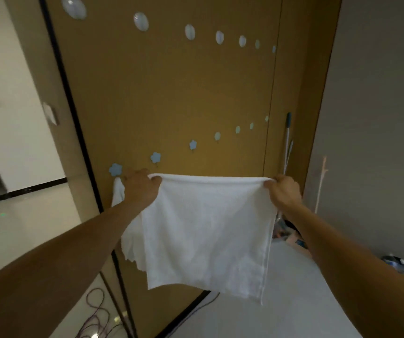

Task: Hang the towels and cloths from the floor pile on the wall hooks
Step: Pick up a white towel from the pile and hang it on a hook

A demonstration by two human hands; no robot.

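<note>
I hold a white towel (206, 235) stretched flat in front of the brown wall panel (171, 93). My left hand (141, 187) grips its top left corner and my right hand (285, 192) grips its top right corner. Behind my left hand another white cloth (118, 193) hangs from the leftmost blue flower hook (115, 169). The row of flower hooks climbs to the right, with the nearest bare one (155, 157) just above the towel's top edge. A higher row of oval hooks (141, 21) runs across the top of the panel.
A mop handle (287, 145) leans in the corner at the right of the panel. Clutter (401, 263) lies on the floor at the far right. Cables (96, 315) lie on the floor at the bottom left. A grey wall (379, 118) stands on the right.
</note>
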